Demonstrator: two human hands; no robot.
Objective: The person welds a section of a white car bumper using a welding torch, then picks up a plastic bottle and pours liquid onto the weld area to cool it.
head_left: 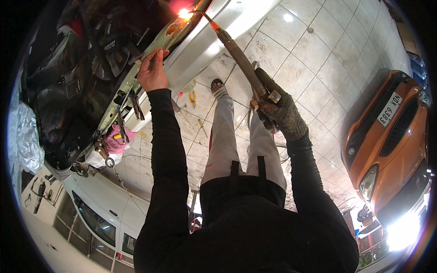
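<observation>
My right hand (287, 111), in a dark, worn work glove, is wrapped round the handle of a gas welding torch (239, 57). The torch points up and left, and its bent tip ends in a bright glow (184, 13) on the car body's edge. That metal looks orange and bare around the glow. My bare left hand (152, 73) is closed, fingertips pinched on a thin welding rod (165, 38) that runs up toward the glow. It is beside the inner edge of a white car panel (184, 61). Glare hides the rod's far end.
An open dark car interior (77, 86) lies at left. A clamp with a chain (110, 164) and pink cloth (119, 139) hang on the car's edge. Pliers (193, 99) and a screwdriver (201, 126) lie on the tiled floor (300, 54). An orange car (393, 141) stands right, a white car (104, 204) lower left.
</observation>
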